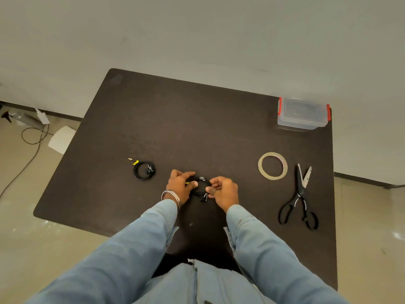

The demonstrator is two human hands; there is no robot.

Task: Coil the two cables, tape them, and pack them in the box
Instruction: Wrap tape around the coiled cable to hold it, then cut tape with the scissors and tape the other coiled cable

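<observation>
A black cable wound into a small coil lies at the middle of the dark table, held on both sides. My left hand pinches its left rim, and my right hand grips its right rim near the loose plug ends. A second black coiled cable with a yellow tag rests on the table to the left, apart from my hands. The roll of clear tape lies flat to the right. A clear plastic box with red latches stands at the far right corner.
Black-handled scissors lie partly spread at the right, beside the tape. The table's right edge runs just past the scissors and box. On the floor at left lie a loose wire and a white object.
</observation>
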